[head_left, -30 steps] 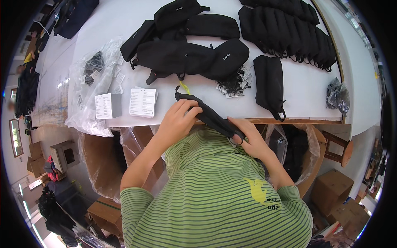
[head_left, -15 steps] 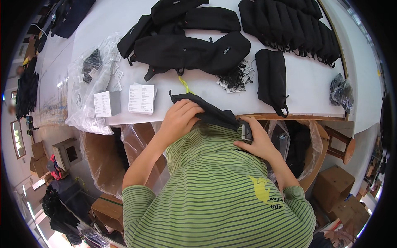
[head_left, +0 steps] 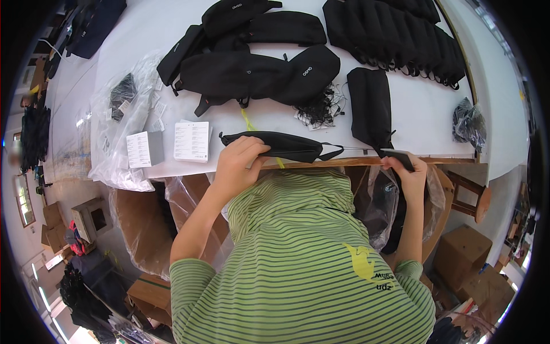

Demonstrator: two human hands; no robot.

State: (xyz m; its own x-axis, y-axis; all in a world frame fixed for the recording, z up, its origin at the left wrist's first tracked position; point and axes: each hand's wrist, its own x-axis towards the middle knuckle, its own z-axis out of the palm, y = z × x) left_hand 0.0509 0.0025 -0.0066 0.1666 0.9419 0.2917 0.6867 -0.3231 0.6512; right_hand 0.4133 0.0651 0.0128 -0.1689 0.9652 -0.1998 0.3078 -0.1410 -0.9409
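Note:
At the table's front edge lies a narrow black zippered pouch point(head_left: 293, 148), its long side toward me. My left hand point(head_left: 238, 163) is closed on the near edge of its left half, thumb below and fingers on top. A fabric loop point(head_left: 332, 152) sticks out from the pouch's right end. To the right, my right hand point(head_left: 410, 176) pinches a dark hang tag point(head_left: 402, 158). A thin string runs from that loop toward the tag, looking taut. Just beyond the tag another black pouch point(head_left: 369, 106) lies lengthwise.
Black pouches point(head_left: 260, 74) are heaped at the back, with a row of others point(head_left: 395, 40) at the back right. A tangle of black strings point(head_left: 321, 109), two stacks of white cards point(head_left: 191, 141) and a clear plastic bag point(head_left: 129, 129) lie around. Lined cartons point(head_left: 137, 223) stand under the table edge.
My right hand has moved right, away from the pouch, with the tag, and the string is drawn out. The pouch now lies straighter and more level, slightly further left.

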